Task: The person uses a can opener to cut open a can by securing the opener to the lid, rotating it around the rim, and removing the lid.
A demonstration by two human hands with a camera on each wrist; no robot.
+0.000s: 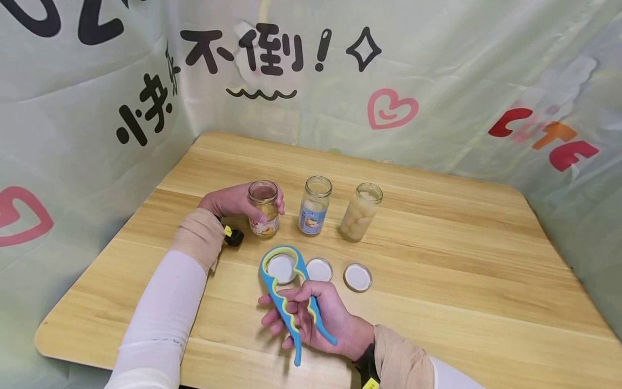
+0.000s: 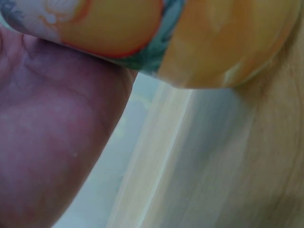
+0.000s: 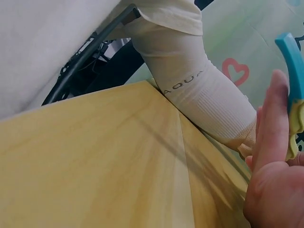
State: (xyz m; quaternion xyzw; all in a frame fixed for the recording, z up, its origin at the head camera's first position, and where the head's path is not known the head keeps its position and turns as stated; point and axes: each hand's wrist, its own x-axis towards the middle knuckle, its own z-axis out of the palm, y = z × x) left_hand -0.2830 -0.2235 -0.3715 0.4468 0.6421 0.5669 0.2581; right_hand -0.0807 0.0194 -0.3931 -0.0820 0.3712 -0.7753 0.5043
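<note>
Your left hand (image 1: 233, 201) wraps its grip round a lidless glass jar (image 1: 264, 209), yellow fruit inside. Your right hand (image 1: 320, 319) grips a blue-and-yellow wavy opener (image 1: 286, 292), lower centre.

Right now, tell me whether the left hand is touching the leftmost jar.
Touching. The head view shows the left hand wrapped round the leftmost jar, thumb across its label; the left wrist view shows palm against it.
</note>
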